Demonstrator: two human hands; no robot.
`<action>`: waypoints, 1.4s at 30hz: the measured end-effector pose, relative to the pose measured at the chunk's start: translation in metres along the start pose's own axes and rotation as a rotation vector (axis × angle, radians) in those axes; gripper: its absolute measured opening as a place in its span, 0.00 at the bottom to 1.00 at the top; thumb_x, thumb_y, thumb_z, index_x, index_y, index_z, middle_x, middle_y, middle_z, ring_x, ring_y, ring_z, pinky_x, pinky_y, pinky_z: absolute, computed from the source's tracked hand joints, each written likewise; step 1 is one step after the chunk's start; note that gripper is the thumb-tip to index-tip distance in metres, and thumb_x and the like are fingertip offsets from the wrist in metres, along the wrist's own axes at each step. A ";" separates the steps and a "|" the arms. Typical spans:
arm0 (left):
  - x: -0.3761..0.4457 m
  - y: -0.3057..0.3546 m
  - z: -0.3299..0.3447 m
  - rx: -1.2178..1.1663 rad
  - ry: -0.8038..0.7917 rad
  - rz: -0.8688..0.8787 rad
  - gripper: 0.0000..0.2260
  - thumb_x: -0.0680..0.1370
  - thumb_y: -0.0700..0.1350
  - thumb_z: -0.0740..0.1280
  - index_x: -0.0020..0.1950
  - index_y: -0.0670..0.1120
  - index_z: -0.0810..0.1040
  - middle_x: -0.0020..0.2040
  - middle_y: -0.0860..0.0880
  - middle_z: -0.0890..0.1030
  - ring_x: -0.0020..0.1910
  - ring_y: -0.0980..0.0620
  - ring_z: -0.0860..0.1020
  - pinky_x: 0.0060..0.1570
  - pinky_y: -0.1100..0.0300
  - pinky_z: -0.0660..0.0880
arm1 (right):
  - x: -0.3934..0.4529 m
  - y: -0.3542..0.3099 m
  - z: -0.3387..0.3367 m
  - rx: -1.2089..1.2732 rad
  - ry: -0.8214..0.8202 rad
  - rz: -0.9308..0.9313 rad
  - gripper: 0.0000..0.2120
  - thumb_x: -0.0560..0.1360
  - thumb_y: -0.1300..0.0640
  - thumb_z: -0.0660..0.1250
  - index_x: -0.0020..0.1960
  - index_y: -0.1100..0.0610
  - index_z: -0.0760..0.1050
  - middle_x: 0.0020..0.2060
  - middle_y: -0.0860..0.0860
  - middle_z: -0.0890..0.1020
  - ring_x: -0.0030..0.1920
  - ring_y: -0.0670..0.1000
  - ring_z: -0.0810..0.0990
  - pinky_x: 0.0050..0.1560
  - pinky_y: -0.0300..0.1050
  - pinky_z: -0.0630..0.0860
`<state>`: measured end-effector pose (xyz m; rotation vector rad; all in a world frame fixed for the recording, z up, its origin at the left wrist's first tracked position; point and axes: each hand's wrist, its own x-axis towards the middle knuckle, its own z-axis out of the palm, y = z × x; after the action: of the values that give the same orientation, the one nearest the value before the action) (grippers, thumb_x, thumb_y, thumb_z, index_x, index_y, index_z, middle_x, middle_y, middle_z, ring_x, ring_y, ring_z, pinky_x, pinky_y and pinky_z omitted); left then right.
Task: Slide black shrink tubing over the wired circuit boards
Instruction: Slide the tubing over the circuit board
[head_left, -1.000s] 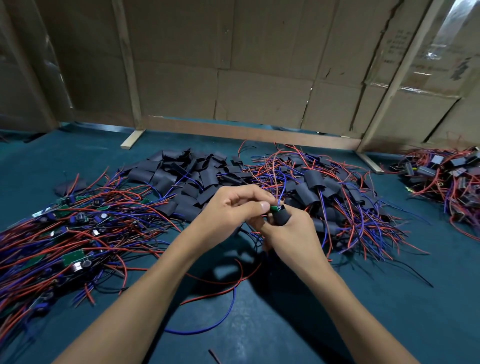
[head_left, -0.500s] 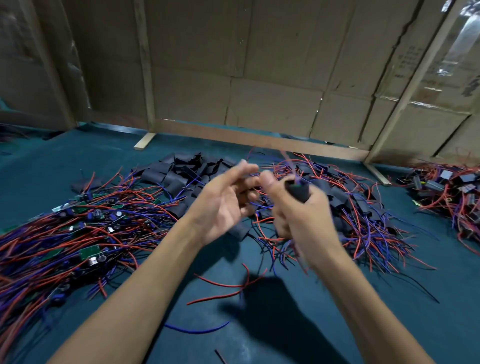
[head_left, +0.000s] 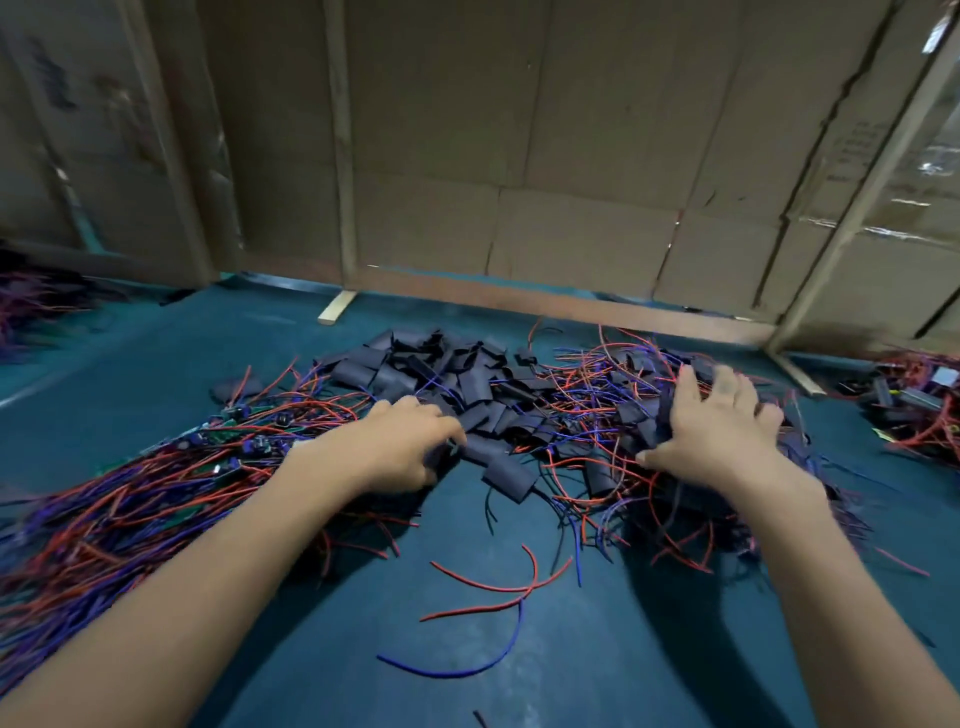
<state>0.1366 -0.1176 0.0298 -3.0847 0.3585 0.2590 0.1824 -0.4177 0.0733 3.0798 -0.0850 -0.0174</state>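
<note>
Now both hands are down among the piles on the teal table (head_left: 156, 364). Left hand (head_left: 400, 447) sits at the near edge of the tubing pile (head_left: 441, 374), black sleeves heaped mid-table; its fingers curl down onto a sleeve, but motion blur means can't tell if they pinch it or just touch. Right hand (head_left: 722, 421) lies palm-down w/ fingers spread & straight over the sleeved boards (head_left: 597, 410), a tangle of red/blue leads w/ black tubes already on, just right of the tubing pile. Thumb sticks out to the left; nothing plainly held.

Bare boards (head_left: 228, 447), green w/ small parts, lie at the left in a long sheaf of red & blue wires running toward the near-left corner, under & beside the left forearm. Loose wire offcuts (head_left: 498, 587), two red & one blue, lie on the bare table btwn the forearms, apart from the piles.

Another wire heap (head_left: 914, 410) sits at far right, separate from the main tangle. Cardboard wall (head_left: 519, 156) w/ wood strips stands along the table's back edge. Blurry wire bundle (head_left: 31, 306) at far left.
</note>
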 end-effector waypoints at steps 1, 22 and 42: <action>0.001 -0.001 -0.001 0.056 0.017 0.009 0.24 0.78 0.51 0.69 0.73 0.58 0.67 0.69 0.51 0.73 0.69 0.46 0.66 0.64 0.47 0.63 | -0.009 -0.008 0.000 0.003 0.115 -0.023 0.57 0.69 0.40 0.75 0.82 0.59 0.42 0.79 0.65 0.47 0.80 0.66 0.47 0.76 0.66 0.53; -0.012 -0.016 -0.047 -1.185 0.874 -0.014 0.30 0.71 0.35 0.78 0.71 0.49 0.75 0.51 0.42 0.85 0.47 0.42 0.85 0.50 0.47 0.83 | -0.065 -0.188 0.076 0.491 0.092 -0.690 0.17 0.81 0.46 0.65 0.64 0.54 0.78 0.58 0.55 0.80 0.62 0.61 0.72 0.61 0.55 0.64; 0.017 -0.010 0.006 -0.770 1.148 -0.113 0.18 0.73 0.43 0.77 0.63 0.47 0.81 0.54 0.53 0.84 0.50 0.61 0.80 0.54 0.67 0.76 | -0.049 -0.052 0.012 0.378 0.259 -0.668 0.06 0.76 0.62 0.69 0.44 0.60 0.84 0.43 0.54 0.81 0.44 0.59 0.79 0.48 0.53 0.75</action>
<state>0.1539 -0.1112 0.0215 -3.5209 0.0613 -1.8117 0.1364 -0.3641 0.0590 3.2604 1.0558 0.4040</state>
